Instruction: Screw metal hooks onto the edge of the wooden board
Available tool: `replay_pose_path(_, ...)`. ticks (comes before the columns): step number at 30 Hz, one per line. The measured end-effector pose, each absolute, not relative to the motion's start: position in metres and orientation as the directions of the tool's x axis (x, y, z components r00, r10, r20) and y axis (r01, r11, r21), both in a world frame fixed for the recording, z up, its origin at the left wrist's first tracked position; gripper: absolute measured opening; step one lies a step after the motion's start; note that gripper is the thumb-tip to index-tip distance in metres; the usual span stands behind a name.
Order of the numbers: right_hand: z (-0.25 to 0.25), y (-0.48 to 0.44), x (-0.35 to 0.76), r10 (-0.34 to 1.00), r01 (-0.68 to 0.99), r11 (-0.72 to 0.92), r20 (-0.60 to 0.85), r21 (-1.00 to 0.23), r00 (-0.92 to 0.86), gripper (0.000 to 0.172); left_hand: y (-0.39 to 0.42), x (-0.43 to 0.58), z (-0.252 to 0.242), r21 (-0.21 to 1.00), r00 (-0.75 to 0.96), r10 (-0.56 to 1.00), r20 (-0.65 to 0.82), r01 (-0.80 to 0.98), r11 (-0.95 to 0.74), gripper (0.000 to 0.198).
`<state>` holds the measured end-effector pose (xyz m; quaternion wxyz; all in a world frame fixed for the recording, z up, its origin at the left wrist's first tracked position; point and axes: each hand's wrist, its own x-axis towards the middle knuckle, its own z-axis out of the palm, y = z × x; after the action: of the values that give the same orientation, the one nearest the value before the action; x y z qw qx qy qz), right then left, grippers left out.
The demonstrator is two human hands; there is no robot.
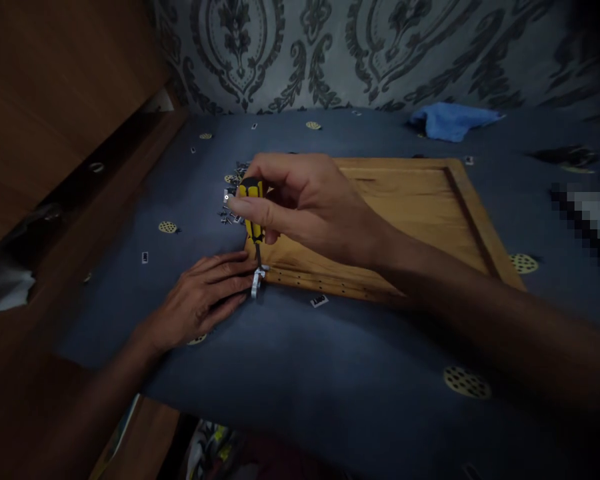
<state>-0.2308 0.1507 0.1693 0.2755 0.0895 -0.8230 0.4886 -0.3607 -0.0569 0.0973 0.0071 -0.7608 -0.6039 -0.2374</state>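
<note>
My right hand (305, 207) is closed around the yellow and black handle of a screwdriver (253, 217). The screwdriver points down, its tip at a small silver metal hook (257, 283) on the near left corner of a wooden board (395, 220). Flat on the cloth, my left hand (205, 293) stretches its fingers to the board's left corner, right beside the hook. Whether those fingertips press on the board or the hook, I cannot tell. Small dark holes run along the board's near edge. Behind my right hand lies a pile of screws (237, 173), partly hidden.
A dark blue patterned cloth (330, 373) covers the surface. At the back right lies a blue rag (453, 121). Wooden furniture (65, 100) rises on the left, and a patterned backdrop (315, 53) stands behind. Something white (5, 290) sits at the far left.
</note>
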Motion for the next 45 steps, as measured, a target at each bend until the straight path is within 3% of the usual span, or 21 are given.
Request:
replay_pose_path(3,0.177,0.158,-0.226,-0.021,-0.427,0.426,0.463,-0.798,-0.886,0.022,-0.057,-0.360,0.098,0.279,0.158,0.919,0.362,0.922,-0.268,0.027)
replay_pose_path(6,0.177,0.161,-0.223,-0.052,-0.410,0.361,0.421,-0.838,-0.906,0.015,-0.057,-0.360,0.098,0.271,0.165,0.916,0.366,0.923,-0.274,0.026)
replay_pose_path(10,0.171,0.158,-0.222,0.024,-0.396,0.388,0.439,-0.832,-0.898,0.023,-0.057,-0.360,0.097,0.282,0.160,0.914,0.372,0.919,-0.276,0.026)
replay_pose_path(16,0.158,0.138,-0.225,0.235,-0.387,0.552,0.583,-0.739,-0.778,0.031,-0.057,-0.360,0.097,0.284,0.151,0.922,0.357,0.923,-0.261,0.028)
replay_pose_path(25,0.155,0.134,-0.227,0.258,-0.393,0.551,0.598,-0.736,-0.759,0.030,-0.057,-0.360,0.097,0.322,0.126,0.931,0.341,0.915,-0.242,0.029)
replay_pose_path(37,0.149,0.119,-0.228,0.372,-0.337,0.632,0.655,-0.698,-0.658,0.037,-0.056,-0.360,0.099,0.270,0.155,0.915,0.373,0.925,-0.267,0.027)
replay_pose_path(45,0.149,0.126,-0.230,0.321,-0.389,0.560,0.624,-0.732,-0.713,0.036,-0.056,-0.360,0.099,0.240,0.167,0.908,0.385,0.932,-0.273,0.026)
